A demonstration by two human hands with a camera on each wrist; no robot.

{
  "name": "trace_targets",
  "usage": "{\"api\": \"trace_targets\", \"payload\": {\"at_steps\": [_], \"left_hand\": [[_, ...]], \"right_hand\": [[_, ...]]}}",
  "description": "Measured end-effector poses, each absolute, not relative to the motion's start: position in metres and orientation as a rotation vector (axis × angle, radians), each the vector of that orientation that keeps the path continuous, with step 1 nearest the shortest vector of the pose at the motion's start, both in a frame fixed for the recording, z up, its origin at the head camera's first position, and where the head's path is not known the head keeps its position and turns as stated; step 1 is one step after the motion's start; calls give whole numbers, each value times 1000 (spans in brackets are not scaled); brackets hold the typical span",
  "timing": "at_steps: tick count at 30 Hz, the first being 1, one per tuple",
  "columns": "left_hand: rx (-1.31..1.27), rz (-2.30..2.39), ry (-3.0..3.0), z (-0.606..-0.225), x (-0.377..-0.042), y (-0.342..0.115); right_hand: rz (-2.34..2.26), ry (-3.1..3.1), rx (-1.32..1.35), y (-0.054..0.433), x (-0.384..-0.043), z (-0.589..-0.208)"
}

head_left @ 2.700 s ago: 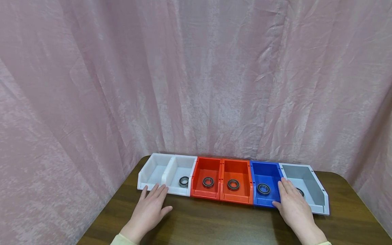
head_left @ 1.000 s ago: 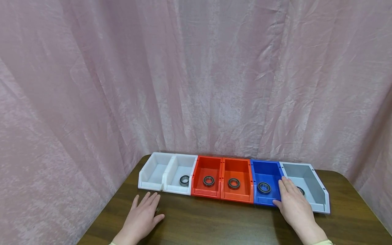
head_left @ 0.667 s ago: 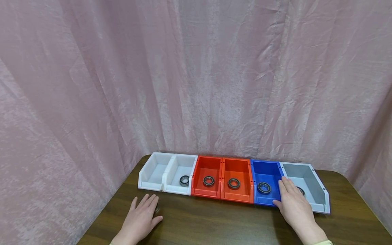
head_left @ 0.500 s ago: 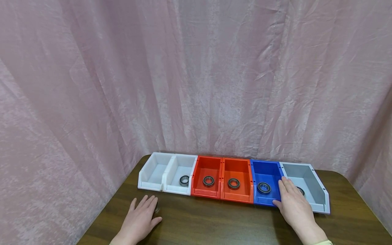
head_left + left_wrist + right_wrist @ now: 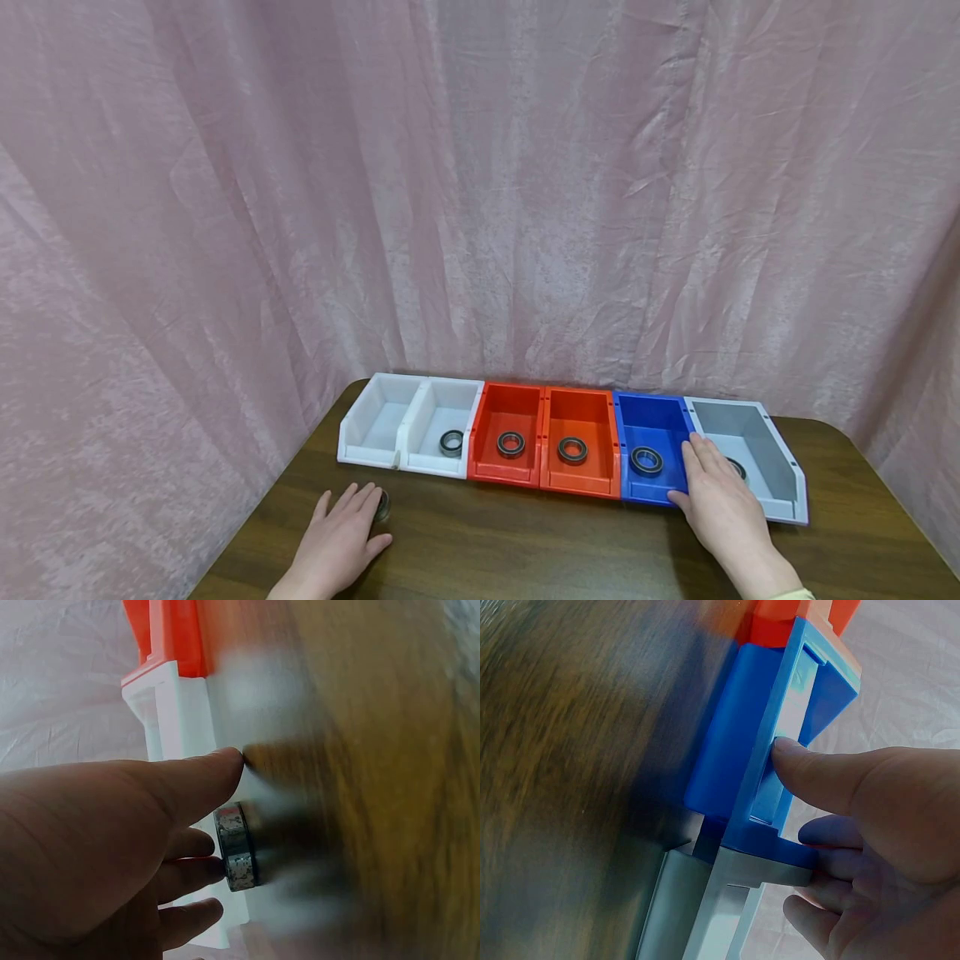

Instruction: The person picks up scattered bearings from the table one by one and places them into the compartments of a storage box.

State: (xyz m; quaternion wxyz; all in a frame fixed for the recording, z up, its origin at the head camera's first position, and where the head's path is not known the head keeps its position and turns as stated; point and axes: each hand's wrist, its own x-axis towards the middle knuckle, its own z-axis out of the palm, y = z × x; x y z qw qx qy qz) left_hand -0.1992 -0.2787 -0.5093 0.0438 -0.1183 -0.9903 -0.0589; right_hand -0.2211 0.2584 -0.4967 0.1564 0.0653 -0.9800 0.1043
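Note:
In the head view my left hand (image 5: 333, 542) lies low over the table, palm down, fingers extended. A ball bearing (image 5: 382, 506) shows partly beside its index finger. The left wrist view shows that bearing (image 5: 236, 847) flat on the wood, fingertips at its top face, thumb apart from it. My right hand (image 5: 723, 504) rests over the wall between the blue bin (image 5: 654, 408) and the grey bin (image 5: 772, 454), fingers straight. In the right wrist view its thumb (image 5: 810, 774) touches the blue bin's front rim. The hand partly hides another bearing (image 5: 736, 468) in the grey bin.
Left of the blue bin stand an orange bin (image 5: 581, 487), a red bin (image 5: 502, 475) and two white bins, one the left white bin (image 5: 367, 456). Single bearings lie in the right white, red, orange and blue bins. A pink curtain (image 5: 480, 208) hangs behind the table (image 5: 525, 550).
My left hand has drawn back from the white bins' front edge toward the near left of the table. The bearing by its index finger has come into view. The right hand stays put.

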Motion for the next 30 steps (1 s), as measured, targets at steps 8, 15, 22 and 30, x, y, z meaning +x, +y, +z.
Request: {"api": "trace_targets", "payload": {"at_steps": [8,15,22,30], "left_hand": [[-358,-153,-3013,-509,-199,-282],[-345,-155,-3014,-511,-201,-284],[-339,-142,-3016,-511,-203,-285],[-338,-131,-3004,-510,-206,-286]], "right_hand": [[297,-2808,181,258,-221,-497],[295,-2804,184,259,-221,-497],[302,-2819,168,258,-222,-498],[292,-2811,172,258,-221,-498]]}}
